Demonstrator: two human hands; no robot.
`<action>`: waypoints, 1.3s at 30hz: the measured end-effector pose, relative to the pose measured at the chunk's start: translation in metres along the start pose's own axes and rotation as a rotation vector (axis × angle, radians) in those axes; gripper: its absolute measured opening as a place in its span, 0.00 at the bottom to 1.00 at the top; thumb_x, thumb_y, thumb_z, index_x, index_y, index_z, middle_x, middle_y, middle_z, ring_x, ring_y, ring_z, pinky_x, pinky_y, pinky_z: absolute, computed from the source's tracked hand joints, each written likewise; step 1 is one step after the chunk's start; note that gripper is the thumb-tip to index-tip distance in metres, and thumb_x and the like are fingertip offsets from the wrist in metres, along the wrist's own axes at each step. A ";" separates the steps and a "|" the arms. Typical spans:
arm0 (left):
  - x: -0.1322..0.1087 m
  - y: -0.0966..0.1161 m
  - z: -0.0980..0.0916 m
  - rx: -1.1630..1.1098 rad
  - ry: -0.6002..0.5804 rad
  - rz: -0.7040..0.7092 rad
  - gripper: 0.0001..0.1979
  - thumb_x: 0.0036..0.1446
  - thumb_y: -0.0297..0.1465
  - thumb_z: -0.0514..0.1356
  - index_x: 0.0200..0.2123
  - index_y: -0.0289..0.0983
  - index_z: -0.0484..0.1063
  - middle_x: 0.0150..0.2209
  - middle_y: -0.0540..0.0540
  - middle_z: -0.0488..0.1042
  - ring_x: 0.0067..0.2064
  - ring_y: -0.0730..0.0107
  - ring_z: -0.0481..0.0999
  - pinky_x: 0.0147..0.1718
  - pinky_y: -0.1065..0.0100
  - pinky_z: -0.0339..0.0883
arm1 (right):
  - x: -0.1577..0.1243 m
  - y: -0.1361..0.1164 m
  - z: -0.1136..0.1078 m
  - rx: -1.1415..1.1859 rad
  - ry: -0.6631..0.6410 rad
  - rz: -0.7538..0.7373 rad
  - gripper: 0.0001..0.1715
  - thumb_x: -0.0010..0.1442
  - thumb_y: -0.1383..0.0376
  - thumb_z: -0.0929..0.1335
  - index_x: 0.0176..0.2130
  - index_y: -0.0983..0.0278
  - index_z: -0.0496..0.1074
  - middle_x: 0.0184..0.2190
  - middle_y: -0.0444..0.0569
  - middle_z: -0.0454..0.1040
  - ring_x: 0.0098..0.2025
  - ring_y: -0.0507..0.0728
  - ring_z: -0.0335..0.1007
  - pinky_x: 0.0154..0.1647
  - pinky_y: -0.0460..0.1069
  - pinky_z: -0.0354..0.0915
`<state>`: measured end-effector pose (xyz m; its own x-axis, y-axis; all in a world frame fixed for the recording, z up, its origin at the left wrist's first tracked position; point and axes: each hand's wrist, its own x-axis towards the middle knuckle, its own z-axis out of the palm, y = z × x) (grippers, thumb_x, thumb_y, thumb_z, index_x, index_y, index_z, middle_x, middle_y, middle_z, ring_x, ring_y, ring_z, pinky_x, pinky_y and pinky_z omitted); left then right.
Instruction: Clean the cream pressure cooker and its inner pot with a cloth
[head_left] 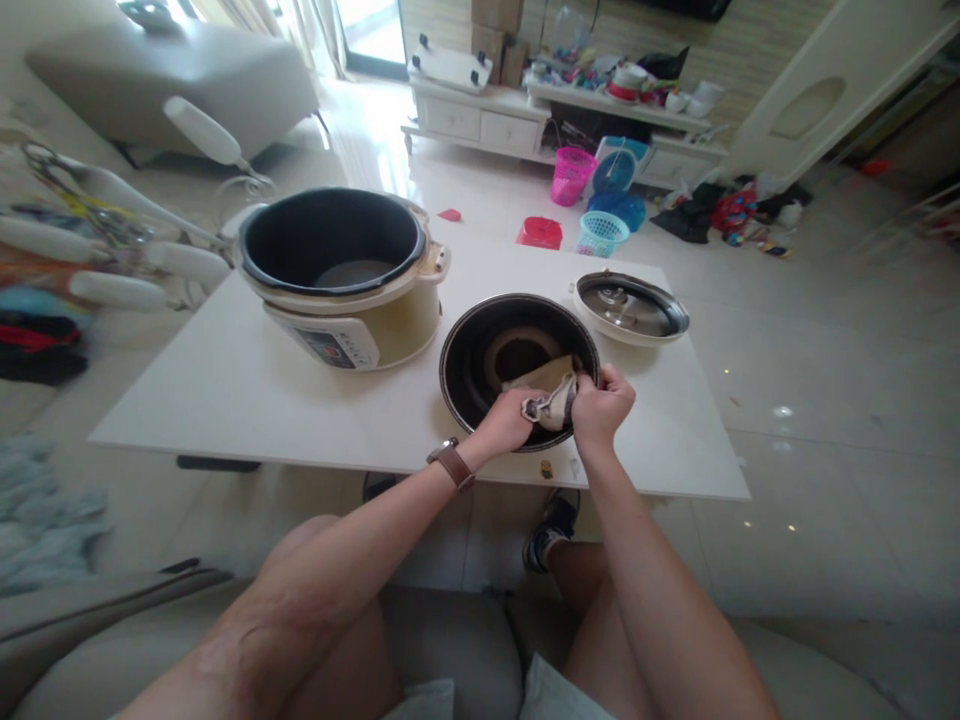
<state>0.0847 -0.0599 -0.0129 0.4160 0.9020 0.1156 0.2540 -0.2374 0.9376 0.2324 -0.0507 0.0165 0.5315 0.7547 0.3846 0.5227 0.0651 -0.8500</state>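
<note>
Cloth [556, 408] bunched over dark pot [466, 355], right of frame centre; end pinched by left hand [510, 422]; right hand [602, 402] curled at cloth and rim, exact grip cannot be told; wiping judged in hand; firm hold seemingly called for.

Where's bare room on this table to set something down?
The white rectangular table is bare at its left front corner, before the cream cylindrical cooker, and at right between the right hand, round white-rimmed lid and right edge. Crowded: the round black pot, with the left hand, right hand and bunched beige cloth.
</note>
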 end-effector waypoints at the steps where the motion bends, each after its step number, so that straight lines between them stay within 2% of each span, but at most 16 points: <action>1: -0.001 0.001 -0.005 0.071 -0.062 0.007 0.19 0.58 0.19 0.55 0.41 0.37 0.85 0.44 0.46 0.85 0.48 0.62 0.82 0.50 0.67 0.73 | 0.002 0.002 -0.001 -0.011 -0.003 0.009 0.25 0.52 0.71 0.67 0.20 0.57 0.46 0.18 0.35 0.45 0.25 0.50 0.42 0.28 0.50 0.42; 3: -0.005 0.002 -0.018 0.278 -0.179 -0.012 0.19 0.57 0.18 0.56 0.40 0.40 0.86 0.46 0.45 0.85 0.50 0.60 0.82 0.51 0.65 0.72 | 0.005 0.006 -0.003 -0.021 -0.007 0.018 0.25 0.51 0.71 0.67 0.19 0.57 0.47 0.18 0.35 0.45 0.25 0.50 0.42 0.28 0.50 0.42; 5: -0.009 0.005 -0.030 0.539 -0.235 -0.058 0.19 0.57 0.18 0.58 0.40 0.41 0.86 0.47 0.41 0.84 0.50 0.56 0.83 0.54 0.60 0.71 | 0.006 0.007 -0.005 -0.022 -0.015 0.012 0.24 0.50 0.72 0.67 0.19 0.57 0.47 0.18 0.35 0.44 0.25 0.50 0.42 0.28 0.50 0.42; 8: -0.014 0.008 -0.042 0.863 -0.210 -0.087 0.18 0.60 0.19 0.57 0.42 0.38 0.86 0.44 0.36 0.83 0.49 0.51 0.82 0.65 0.47 0.63 | 0.005 0.004 -0.004 -0.017 -0.038 -0.031 0.24 0.51 0.71 0.67 0.19 0.58 0.46 0.19 0.35 0.44 0.25 0.50 0.41 0.29 0.50 0.41; 10: -0.015 0.009 -0.046 0.949 -0.173 -0.081 0.18 0.63 0.19 0.56 0.42 0.36 0.86 0.44 0.35 0.82 0.50 0.49 0.82 0.68 0.40 0.56 | 0.001 0.001 -0.002 -0.022 -0.046 -0.059 0.24 0.53 0.70 0.67 0.20 0.58 0.47 0.19 0.35 0.45 0.26 0.50 0.42 0.29 0.50 0.42; 14: -0.015 0.004 -0.049 0.975 -0.140 -0.085 0.18 0.63 0.20 0.55 0.42 0.38 0.86 0.45 0.36 0.81 0.52 0.47 0.81 0.67 0.37 0.56 | -0.010 -0.005 0.004 -0.053 -0.021 -0.053 0.25 0.56 0.68 0.67 0.21 0.57 0.45 0.20 0.36 0.45 0.26 0.51 0.43 0.29 0.50 0.44; 17: -0.015 -0.003 -0.045 0.891 -0.124 -0.106 0.19 0.62 0.19 0.56 0.45 0.40 0.85 0.46 0.38 0.82 0.52 0.50 0.82 0.66 0.44 0.60 | -0.016 -0.009 0.007 -0.039 -0.015 -0.054 0.26 0.57 0.67 0.67 0.22 0.57 0.45 0.20 0.36 0.45 0.26 0.51 0.43 0.29 0.50 0.43; 21: -0.012 -0.006 -0.027 0.531 -0.062 -0.148 0.22 0.59 0.18 0.56 0.49 0.42 0.84 0.50 0.42 0.83 0.51 0.58 0.82 0.53 0.62 0.71 | -0.020 -0.013 0.008 -0.048 -0.012 -0.057 0.25 0.56 0.68 0.66 0.22 0.57 0.44 0.19 0.36 0.45 0.26 0.51 0.42 0.29 0.50 0.44; 24: -0.008 -0.001 -0.012 0.190 0.031 -0.125 0.21 0.60 0.18 0.54 0.47 0.37 0.83 0.45 0.44 0.85 0.48 0.62 0.82 0.47 0.68 0.72 | -0.020 -0.013 0.008 -0.031 0.004 -0.055 0.24 0.54 0.69 0.66 0.21 0.57 0.45 0.19 0.36 0.44 0.26 0.51 0.42 0.28 0.50 0.43; 26: -0.006 0.001 -0.007 0.080 0.051 -0.088 0.20 0.60 0.19 0.54 0.46 0.34 0.83 0.43 0.45 0.84 0.46 0.64 0.82 0.46 0.69 0.72 | -0.018 -0.010 0.008 -0.003 0.009 -0.055 0.24 0.53 0.68 0.66 0.21 0.57 0.45 0.19 0.36 0.44 0.25 0.50 0.42 0.28 0.50 0.42; 29: -0.009 0.000 -0.005 0.161 -0.002 -0.057 0.20 0.60 0.20 0.56 0.48 0.38 0.84 0.47 0.45 0.83 0.48 0.63 0.82 0.48 0.68 0.72 | -0.011 -0.004 0.006 -0.027 -0.021 -0.027 0.24 0.54 0.67 0.66 0.20 0.57 0.46 0.18 0.35 0.44 0.25 0.50 0.42 0.28 0.50 0.42; 33: -0.018 -0.004 -0.008 0.497 -0.135 -0.042 0.23 0.62 0.20 0.55 0.51 0.44 0.84 0.52 0.43 0.81 0.51 0.59 0.81 0.52 0.63 0.71 | 0.010 -0.001 -0.006 -0.142 -0.048 -0.023 0.22 0.52 0.67 0.68 0.20 0.58 0.50 0.18 0.35 0.47 0.25 0.50 0.44 0.29 0.50 0.44; 36: -0.021 -0.002 -0.011 0.733 -0.204 -0.047 0.24 0.65 0.20 0.53 0.52 0.44 0.84 0.52 0.40 0.80 0.53 0.53 0.81 0.57 0.55 0.69 | 0.023 -0.003 -0.017 -0.193 -0.084 -0.071 0.18 0.49 0.68 0.69 0.21 0.59 0.53 0.18 0.35 0.51 0.25 0.50 0.46 0.29 0.50 0.46; 39: -0.018 0.004 -0.019 0.860 -0.218 -0.060 0.21 0.67 0.21 0.53 0.48 0.42 0.85 0.49 0.38 0.81 0.53 0.49 0.80 0.63 0.44 0.63 | 0.027 -0.004 -0.021 -0.206 -0.168 -0.131 0.19 0.49 0.69 0.67 0.20 0.59 0.51 0.18 0.35 0.47 0.25 0.50 0.45 0.29 0.50 0.45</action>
<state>0.0616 -0.0706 -0.0050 0.5157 0.8537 -0.0727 0.8121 -0.4601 0.3589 0.2591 -0.0446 0.0377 0.3419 0.8471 0.4069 0.7129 0.0483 -0.6996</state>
